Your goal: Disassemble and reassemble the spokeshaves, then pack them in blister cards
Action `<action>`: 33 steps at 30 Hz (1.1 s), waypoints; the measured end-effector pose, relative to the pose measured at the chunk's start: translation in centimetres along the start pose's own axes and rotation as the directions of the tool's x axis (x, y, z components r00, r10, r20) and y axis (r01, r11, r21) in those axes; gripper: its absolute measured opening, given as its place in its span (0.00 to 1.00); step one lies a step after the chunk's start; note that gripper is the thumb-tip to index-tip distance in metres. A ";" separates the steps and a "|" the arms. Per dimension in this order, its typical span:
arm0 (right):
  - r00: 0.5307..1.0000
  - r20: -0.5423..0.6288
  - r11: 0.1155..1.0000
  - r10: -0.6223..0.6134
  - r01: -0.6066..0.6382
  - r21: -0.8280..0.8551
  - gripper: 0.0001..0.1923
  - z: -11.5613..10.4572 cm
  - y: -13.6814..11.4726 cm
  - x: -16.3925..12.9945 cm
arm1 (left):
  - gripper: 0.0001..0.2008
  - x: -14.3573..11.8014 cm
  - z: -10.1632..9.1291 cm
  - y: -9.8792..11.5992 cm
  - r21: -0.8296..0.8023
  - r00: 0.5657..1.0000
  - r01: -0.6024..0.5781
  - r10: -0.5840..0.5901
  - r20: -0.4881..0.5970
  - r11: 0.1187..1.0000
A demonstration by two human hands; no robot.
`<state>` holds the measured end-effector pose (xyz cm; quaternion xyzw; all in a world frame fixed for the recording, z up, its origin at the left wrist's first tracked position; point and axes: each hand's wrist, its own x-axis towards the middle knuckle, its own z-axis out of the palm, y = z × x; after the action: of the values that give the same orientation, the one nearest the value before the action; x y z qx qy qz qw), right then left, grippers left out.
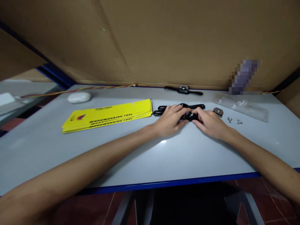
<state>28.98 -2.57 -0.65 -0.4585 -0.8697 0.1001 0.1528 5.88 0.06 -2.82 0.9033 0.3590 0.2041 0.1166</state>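
Observation:
Both my hands meet over a black spokeshave (193, 117) on the table, its long handle sticking out to the left. My left hand (170, 121) is closed over its left side, fingers curled at the middle. From the right, my right hand (209, 123) grips the other side, thumb and fingers near a small silver screw. A second black spokeshave (199, 106) lies directly behind, partly covered by my fingers. Right of my right hand are a flat dark metal blade (218, 112) with a slot and two silver thumbscrews (229, 120).
Yellow printed cards (110, 115) lie stacked at left, with a white case (79, 97) behind them. Another spokeshave (183, 90) with a blade rests by the cardboard wall (150, 43). Clear plastic packaging (248, 109) lies at right. A blue edge (173, 183) borders the table.

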 end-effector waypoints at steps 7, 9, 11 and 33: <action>1.000 0.004 1.000 0.003 -0.003 -0.016 0.16 0.1 -0.4 0.0 | 0.21 0.1 -0.1 0.2 0.013 1.000 -0.004 0.004 0.007 1.000; 1.000 0.008 1.000 0.016 -0.016 -0.010 0.16 0.1 -0.4 0.0 | 0.20 0.1 -0.1 0.1 0.014 1.000 -0.007 0.007 0.010 1.000; 0.999 0.009 0.999 0.039 -0.039 0.006 0.17 0.1 -0.4 -0.1 | 0.20 0.0 0.0 0.0 0.025 1.000 -0.008 0.008 0.010 1.000; 0.999 -0.049 1.000 0.018 -0.018 0.012 0.04 1.2 0.2 -0.2 | 0.21 0.1 0.1 -0.1 0.045 0.999 -0.039 0.039 -0.003 0.998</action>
<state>28.76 -2.66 -1.81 -0.4678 -0.8609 0.0950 0.1759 5.92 0.20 -2.92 0.9120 0.3461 0.2001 0.0919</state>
